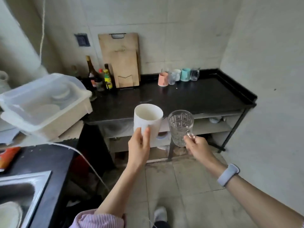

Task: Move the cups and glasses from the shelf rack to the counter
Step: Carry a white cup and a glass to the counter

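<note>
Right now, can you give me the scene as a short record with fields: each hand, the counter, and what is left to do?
left hand: holds white mug, upright
right hand: holds clear glass mug by its handle
counter: black; five cups and glasses stand in a row by the wall
left to do: both held mugs not yet set down

Plain white ceramic cup (pixel 148 120): upright, empty, held in the air before the black counter (pixel 197 96). Clear cut-pattern glass mug with handle (pixel 180 127): upright, empty, held just beside the cup. Back of counter, in a row: pink cup (pixel 162 79), clear glass (pixel 171 78), white cup (pixel 177 74), teal cup (pixel 185 74), clear glass mug (pixel 195 74).
</note>
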Motion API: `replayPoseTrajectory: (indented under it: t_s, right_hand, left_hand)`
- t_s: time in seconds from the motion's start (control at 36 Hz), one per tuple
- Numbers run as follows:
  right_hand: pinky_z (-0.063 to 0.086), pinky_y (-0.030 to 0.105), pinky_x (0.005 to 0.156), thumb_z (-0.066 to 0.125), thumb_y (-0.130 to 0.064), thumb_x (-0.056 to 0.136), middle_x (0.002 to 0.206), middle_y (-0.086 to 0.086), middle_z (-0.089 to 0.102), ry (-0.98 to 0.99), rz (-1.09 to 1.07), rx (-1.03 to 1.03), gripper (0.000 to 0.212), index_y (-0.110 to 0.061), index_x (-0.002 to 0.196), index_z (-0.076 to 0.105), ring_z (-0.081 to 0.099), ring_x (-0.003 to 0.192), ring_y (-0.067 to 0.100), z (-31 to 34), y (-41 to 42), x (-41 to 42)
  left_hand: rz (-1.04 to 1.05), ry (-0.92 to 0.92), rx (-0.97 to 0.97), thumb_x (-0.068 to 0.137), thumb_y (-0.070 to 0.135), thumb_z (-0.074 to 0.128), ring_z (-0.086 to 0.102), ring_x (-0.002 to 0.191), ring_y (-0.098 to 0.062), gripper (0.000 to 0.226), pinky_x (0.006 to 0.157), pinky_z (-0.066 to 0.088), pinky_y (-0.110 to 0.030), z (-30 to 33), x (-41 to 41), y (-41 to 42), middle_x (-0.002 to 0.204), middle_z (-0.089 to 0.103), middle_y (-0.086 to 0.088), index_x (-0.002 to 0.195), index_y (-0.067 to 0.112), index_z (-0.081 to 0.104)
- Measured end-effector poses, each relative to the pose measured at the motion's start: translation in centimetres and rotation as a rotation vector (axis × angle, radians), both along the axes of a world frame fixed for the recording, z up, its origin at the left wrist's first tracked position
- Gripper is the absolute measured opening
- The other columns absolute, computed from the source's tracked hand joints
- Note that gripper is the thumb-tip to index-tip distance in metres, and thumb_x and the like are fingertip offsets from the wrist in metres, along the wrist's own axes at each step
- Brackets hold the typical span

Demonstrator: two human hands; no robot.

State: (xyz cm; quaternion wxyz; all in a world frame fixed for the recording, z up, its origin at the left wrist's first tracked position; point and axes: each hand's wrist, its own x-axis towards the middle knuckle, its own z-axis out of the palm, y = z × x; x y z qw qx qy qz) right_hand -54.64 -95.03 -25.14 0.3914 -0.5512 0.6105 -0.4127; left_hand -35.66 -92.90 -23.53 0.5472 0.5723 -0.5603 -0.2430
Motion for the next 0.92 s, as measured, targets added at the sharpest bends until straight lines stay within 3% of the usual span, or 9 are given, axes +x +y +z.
replayPoseTrajectory:
  t_s: [0.08,0.19,0.33,0.5,0.64,0.83,0.92]
  right_hand:
    - [0.027,0.032,0.051,0.050,-0.024,0.090,0.040,-0.007,0.035,-0.035,-0.085,0.028,0.047,-0.022,0.045,0.034,0.032,0.043,0.014,-0.1,-5.6,-2.3]
    - [0.023,0.030,0.048,0.049,-0.028,0.091,0.039,-0.012,0.034,-0.085,-0.147,0.071,0.041,-0.023,0.053,0.035,0.030,0.039,0.010,0.4,-12.9,-4.6]
    - [0.025,0.030,0.048,0.048,-0.029,0.091,0.036,-0.012,0.034,-0.106,-0.187,0.127,0.033,-0.019,0.060,0.041,0.030,0.037,0.007,0.8,-20.9,-7.2]
    - [0.025,0.034,0.053,0.048,-0.026,0.091,0.046,-0.006,0.034,-0.119,-0.257,0.138,0.037,-0.019,0.056,0.039,0.031,0.046,0.013,-0.6,-29.2,-9.8]
    - [0.026,0.030,0.049,0.048,-0.022,0.092,0.047,-0.003,0.035,-0.153,-0.305,0.199,0.040,-0.018,0.053,0.040,0.032,0.044,0.013,-3.0,-36.5,-12.1]
    - [0.024,0.024,0.044,0.046,-0.026,0.092,0.042,-0.013,0.034,-0.227,-0.236,0.299,0.029,-0.020,0.064,0.044,0.030,0.038,0.004,-7.3,-48.9,-15.9]
    - [0.025,0.022,0.043,0.046,-0.026,0.092,0.040,-0.013,0.035,-0.224,-0.225,0.327,0.032,-0.020,0.061,0.042,0.030,0.037,0.002,-9.1,-54.2,-17.5]
  left_hand:
    - [-0.084,0.002,0.004,0.095,0.032,0.041,0.047,0.061,-0.016,0.038,0.052,0.037,-0.019,-0.2,-2.0,-7.0,0.063,0.051,-0.006,0.074,0.000,0.048]
    - [-0.173,0.032,0.043,0.096,0.035,0.038,0.054,0.070,-0.024,0.035,0.063,0.049,-0.042,0.0,-4.2,-15.7,0.076,0.057,-0.007,0.087,0.003,0.052]
    - [-0.231,0.068,0.114,0.096,0.039,0.034,0.056,0.079,-0.017,0.031,0.067,0.049,-0.031,0.1,-6.7,-25.2,0.093,0.059,-0.002,0.100,0.014,0.052]
    - [-0.287,0.077,0.211,0.097,0.039,0.033,0.055,0.080,-0.019,0.031,0.073,0.052,-0.044,-1.1,-9.8,-34.6,0.091,0.056,0.002,0.101,0.014,0.050]
    - [-0.324,0.114,0.298,0.097,0.038,0.034,0.056,0.089,-0.022,0.028,0.078,0.051,-0.043,-3.5,-12.4,-41.6,0.095,0.056,0.003,0.097,0.016,0.051]
    - [-0.262,0.110,0.361,0.098,0.033,0.032,0.049,0.078,-0.018,0.031,0.071,0.046,-0.036,-8.1,-17.0,-53.4,0.085,0.049,0.003,0.090,0.009,0.050]
    - [-0.257,0.137,0.408,0.098,0.034,0.033,0.049,0.078,-0.014,0.028,0.065,0.044,-0.025,-10.2,-19.2,-58.4,0.087,0.050,0.004,0.091,0.013,0.050]
